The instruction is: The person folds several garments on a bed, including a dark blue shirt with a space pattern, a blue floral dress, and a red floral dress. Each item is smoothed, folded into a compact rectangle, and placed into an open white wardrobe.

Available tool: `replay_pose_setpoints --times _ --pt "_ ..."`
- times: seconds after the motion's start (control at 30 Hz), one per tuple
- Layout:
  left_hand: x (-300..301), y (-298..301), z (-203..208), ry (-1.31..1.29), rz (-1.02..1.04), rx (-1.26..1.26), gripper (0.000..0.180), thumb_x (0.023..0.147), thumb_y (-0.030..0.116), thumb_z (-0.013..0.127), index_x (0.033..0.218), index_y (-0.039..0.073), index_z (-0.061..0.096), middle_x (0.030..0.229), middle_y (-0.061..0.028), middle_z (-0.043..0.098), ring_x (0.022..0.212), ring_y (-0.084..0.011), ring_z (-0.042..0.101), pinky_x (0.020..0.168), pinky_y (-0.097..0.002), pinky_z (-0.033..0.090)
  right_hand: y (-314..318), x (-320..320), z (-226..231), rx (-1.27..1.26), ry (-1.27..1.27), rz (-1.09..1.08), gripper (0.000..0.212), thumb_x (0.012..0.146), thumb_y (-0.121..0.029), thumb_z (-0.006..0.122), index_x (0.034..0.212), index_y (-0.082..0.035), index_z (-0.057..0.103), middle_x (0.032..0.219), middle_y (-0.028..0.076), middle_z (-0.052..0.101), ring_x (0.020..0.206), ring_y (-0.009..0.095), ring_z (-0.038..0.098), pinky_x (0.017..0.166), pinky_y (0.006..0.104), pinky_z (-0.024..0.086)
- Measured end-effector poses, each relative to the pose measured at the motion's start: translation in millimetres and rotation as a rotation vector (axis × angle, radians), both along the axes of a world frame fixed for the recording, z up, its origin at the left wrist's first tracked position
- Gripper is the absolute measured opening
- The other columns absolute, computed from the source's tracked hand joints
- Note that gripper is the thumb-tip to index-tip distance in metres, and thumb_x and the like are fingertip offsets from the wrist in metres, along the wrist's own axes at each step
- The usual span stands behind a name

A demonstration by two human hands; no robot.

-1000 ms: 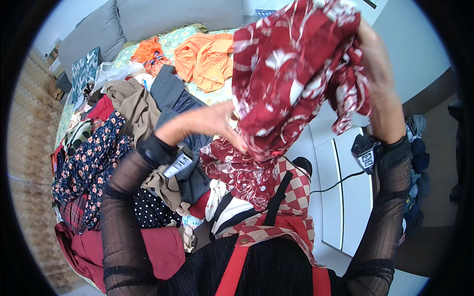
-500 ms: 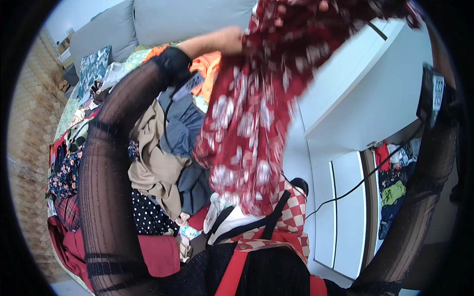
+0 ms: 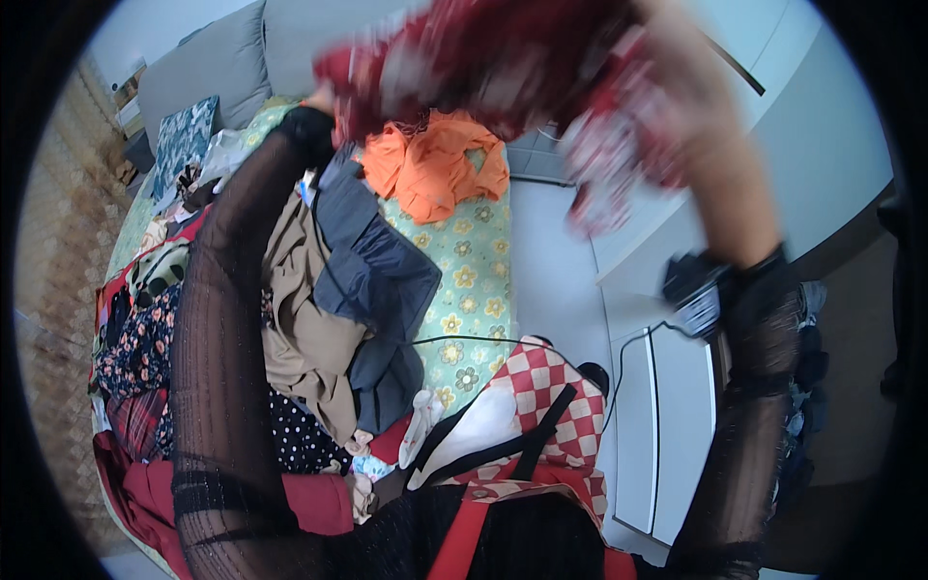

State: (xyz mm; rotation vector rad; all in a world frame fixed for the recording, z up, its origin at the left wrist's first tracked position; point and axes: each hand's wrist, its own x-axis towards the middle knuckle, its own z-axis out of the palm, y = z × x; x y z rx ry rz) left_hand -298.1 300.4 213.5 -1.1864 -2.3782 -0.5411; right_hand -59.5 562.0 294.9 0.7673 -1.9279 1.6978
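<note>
Both my arms are raised high and hold a red garment with white flower print (image 3: 503, 68), which is blurred across the top of the view. My left hand (image 3: 324, 101) grips its left end, just past a black sheer sleeve. My right hand (image 3: 667, 39) holds the right part, mostly hidden in the cloth. Below the garment lies an orange garment (image 3: 435, 169) on a green flowered bedsheet (image 3: 464, 261). A dark grey garment (image 3: 377, 271) and a beige one (image 3: 300, 338) lie under my left arm.
A heap of clothes covers the left side: a dark floral piece (image 3: 135, 348), a black dotted piece (image 3: 300, 440), a red garment (image 3: 155, 493). A grey sofa back (image 3: 203, 77) stands behind. A white cabinet (image 3: 667, 416) with a black cable stands at the right.
My arms have lifted the red printed garment higher and spread it wider. It no longer hangs down in front of me, so the orange garment and the flowered sheet now show.
</note>
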Motion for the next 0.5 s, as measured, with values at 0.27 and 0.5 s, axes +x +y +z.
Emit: replay_pose_setpoints --times 0.27,0.5 --pt "184.7 -93.0 -242.7 -0.968 0.064 0.042 0.036 0.089 0.027 0.064 0.116 0.004 0.062 0.114 -0.0102 0.063 0.11 -0.0231 0.056 0.093 -0.0357 0.043 -95.8 29.2 -356.2 0.665 -0.744 0.218 0.021 0.08 -0.017 0.05 0.086 -0.001 0.062 0.079 0.026 0.061 0.079 0.043 0.06 0.072 0.047 0.047" --pt "335.0 -27.1 -296.5 -0.555 0.12 0.035 0.099 0.052 0.035 0.087 0.136 0.008 0.042 0.139 -0.0125 0.043 0.131 -0.0296 0.037 0.105 -0.0466 0.029 -103.1 66.0 -412.8 0.552 -0.68 0.269 0.017 0.079 -0.017 0.052 0.083 -0.003 0.062 0.075 0.023 0.061 0.076 0.041 0.061 0.069 0.0476 0.047"
